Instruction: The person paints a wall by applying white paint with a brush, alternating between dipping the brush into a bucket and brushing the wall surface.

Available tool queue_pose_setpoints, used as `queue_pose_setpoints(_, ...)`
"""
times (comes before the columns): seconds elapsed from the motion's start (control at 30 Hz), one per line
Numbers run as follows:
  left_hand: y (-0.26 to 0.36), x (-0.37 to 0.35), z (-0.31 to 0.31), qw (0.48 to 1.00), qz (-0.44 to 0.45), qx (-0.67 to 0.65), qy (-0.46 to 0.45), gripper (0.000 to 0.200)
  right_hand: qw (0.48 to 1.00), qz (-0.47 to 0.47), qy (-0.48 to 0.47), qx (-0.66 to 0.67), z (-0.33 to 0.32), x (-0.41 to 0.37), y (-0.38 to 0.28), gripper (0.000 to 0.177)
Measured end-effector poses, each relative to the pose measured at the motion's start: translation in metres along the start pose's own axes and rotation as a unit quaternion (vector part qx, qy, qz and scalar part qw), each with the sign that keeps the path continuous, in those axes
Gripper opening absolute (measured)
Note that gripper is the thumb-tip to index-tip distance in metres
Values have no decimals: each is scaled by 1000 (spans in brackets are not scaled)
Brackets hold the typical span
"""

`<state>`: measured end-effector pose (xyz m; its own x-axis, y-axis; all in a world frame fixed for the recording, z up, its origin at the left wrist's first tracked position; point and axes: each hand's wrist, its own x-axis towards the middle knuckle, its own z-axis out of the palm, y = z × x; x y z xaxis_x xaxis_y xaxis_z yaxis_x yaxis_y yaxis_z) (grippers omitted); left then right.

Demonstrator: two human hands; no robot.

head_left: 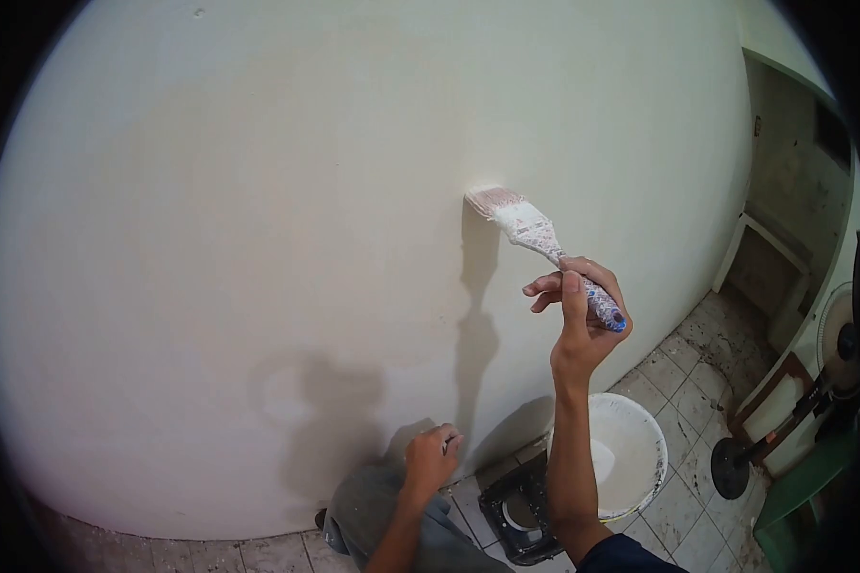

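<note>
My right hand (588, 315) is closed around the speckled handle of a paintbrush (526, 222). The brush is crusted with white paint, and its bristle tip meets the pale wall (354, 210) or is very close to it. Lower down, my left hand (433, 456) is closed near my bent knee, by the foot of the wall. A small dark thing shows between its fingers, too small to name. Below my right forearm stands a round white bucket (660, 449) with whitish paint inside and splashes on its rim.
Beside the bucket sits a black boxy object (535, 546) with a round part on top. A standing fan (731, 468) and a green plastic piece of furniture (795, 501) are at the right. Dirty floor tiles (683, 420) run along the wall towards a doorway (784, 172).
</note>
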<state>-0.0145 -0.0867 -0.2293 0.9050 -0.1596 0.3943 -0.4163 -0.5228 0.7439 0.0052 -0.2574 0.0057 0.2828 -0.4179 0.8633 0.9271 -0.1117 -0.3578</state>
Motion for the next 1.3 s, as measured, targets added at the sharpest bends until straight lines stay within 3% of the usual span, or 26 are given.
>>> queue_pose_setpoints(0.47,13,7,17,998,54,-18,3,13,991,23,-48,-120,-6,7,2,21)
queue_pose_setpoints(0.8,21,12,-1,998,18,-59,0,11,986,17,-56,-156,-7,-12,8,19)
queue_pose_setpoints(1.0,15,12,-3,998,28,-60,10,11,982,40,-68,-170,-19,-36,13,19)
queue_pose_setpoints(1.3,13,11,6,997,20,-67,6,11,965,148,-68,-205,-34,-86,10,20)
